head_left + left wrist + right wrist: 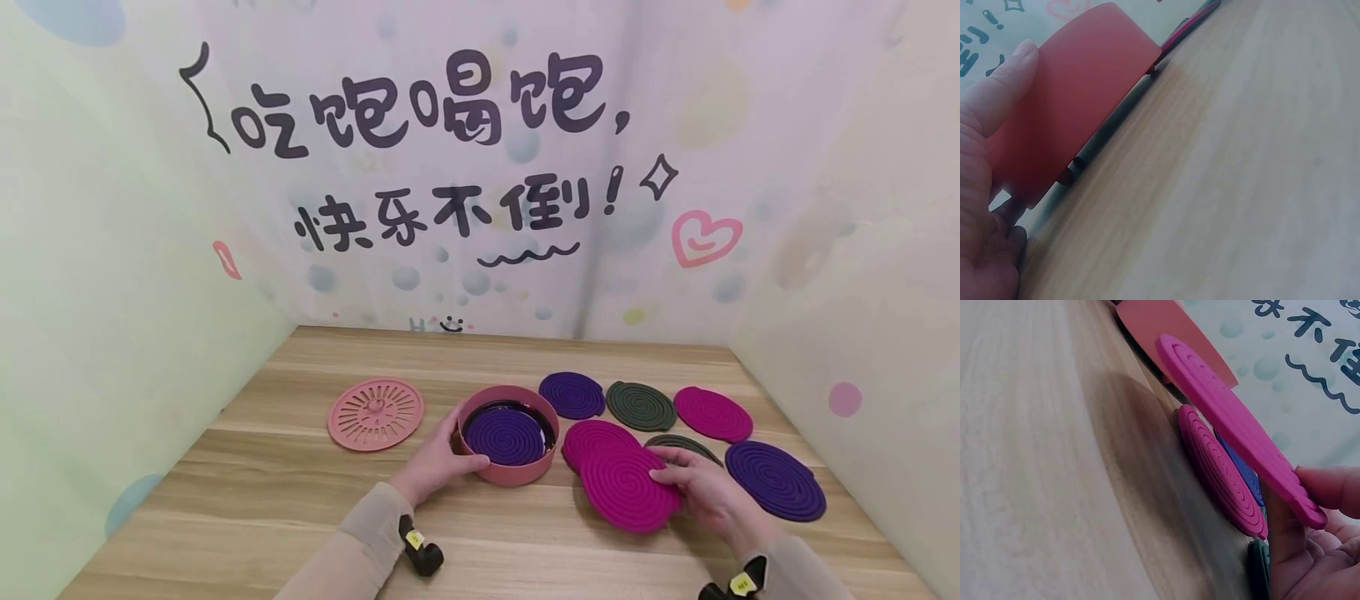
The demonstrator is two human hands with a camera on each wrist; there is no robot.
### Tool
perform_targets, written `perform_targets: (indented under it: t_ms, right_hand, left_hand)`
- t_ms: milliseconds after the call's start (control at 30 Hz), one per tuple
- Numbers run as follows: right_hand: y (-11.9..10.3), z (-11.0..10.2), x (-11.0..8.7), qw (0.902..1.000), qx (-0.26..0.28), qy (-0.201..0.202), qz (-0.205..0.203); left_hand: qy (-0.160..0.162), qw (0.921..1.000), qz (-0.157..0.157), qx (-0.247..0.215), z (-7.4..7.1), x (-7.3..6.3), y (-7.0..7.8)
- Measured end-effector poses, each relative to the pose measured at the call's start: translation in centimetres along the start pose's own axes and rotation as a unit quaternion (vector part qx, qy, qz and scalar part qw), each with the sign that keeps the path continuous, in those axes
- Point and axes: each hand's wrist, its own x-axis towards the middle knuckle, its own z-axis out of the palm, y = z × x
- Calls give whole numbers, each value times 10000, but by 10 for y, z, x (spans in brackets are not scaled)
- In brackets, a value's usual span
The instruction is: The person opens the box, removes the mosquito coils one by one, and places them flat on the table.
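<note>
My left hand (438,462) grips the side of a round pink mosquito coil box (521,475), thumb at the near wall. A purple mosquito coil (504,436) lies inside, over a dark inner surface. In the left wrist view, the box wall (1079,87) stands low over the table. To the right, my right hand (705,492) pinches a magenta mosquito coil (628,487) by its edge, thumb on top. In the right wrist view this coil (1235,428) is tilted and raised off the table. Beneath it, partly covered, lies another magenta coil (592,437).
The slotted pink lid (375,415) lies left of the box. Behind and right are a purple coil (572,395), a green coil (641,406), a magenta coil (712,413) and another purple coil (775,481). A second green coil (686,444) is partly hidden by my right hand.
</note>
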Motion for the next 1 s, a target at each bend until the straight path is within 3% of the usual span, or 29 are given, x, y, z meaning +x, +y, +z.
perform_targets:
  t_ms: [500, 733, 1000]
  right_hand:
    - [11, -1, -7, 9974, -220, -672, 118]
    - [16, -2, -7, 9951, -244, -945, 140]
    - [16, 3, -10, 9951, -410, -837, 321]
  left_hand:
    - [-2, 9999, 24, -99, 1, -3, 6]
    - [-4, 9999, 15, -118, 0, 0, 0]
    - [5, 9999, -12, -113, 1, 1, -1]
